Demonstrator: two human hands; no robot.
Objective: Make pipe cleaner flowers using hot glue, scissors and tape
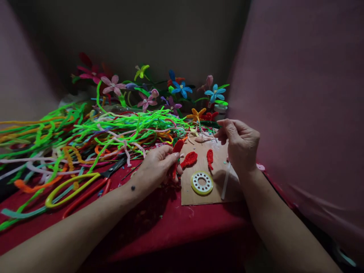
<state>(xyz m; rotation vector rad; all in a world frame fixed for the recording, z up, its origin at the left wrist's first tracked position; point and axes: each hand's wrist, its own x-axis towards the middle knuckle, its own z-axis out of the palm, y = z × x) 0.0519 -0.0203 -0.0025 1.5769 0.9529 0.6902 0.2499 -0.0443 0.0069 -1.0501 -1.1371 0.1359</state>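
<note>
My left hand (159, 161) pinches a red fuzzy pipe-cleaner flower piece (178, 145) between thumb and fingers, above the left edge of a brown board (190, 197). Raised over the board's far right part, my right hand (240, 140) has thumb and fingertips pressed together; whatever may be between them is too thin to make out. Two loose red pipe-cleaner petals lie near my hands, a looped petal (190, 159) and a narrower petal (210, 159). Closer to me on the board are a roll of tape (202, 183) with a white core and a translucent stick (226, 182).
A large heap of pipe cleaners (113, 127), mostly bright green, covers the left and back. Scissors (93, 182) with yellow and red handles lie on the red cloth (159, 231). Finished flowers, including a blue flower (182, 88), stand behind. A pink sheet (298, 94) hangs at right.
</note>
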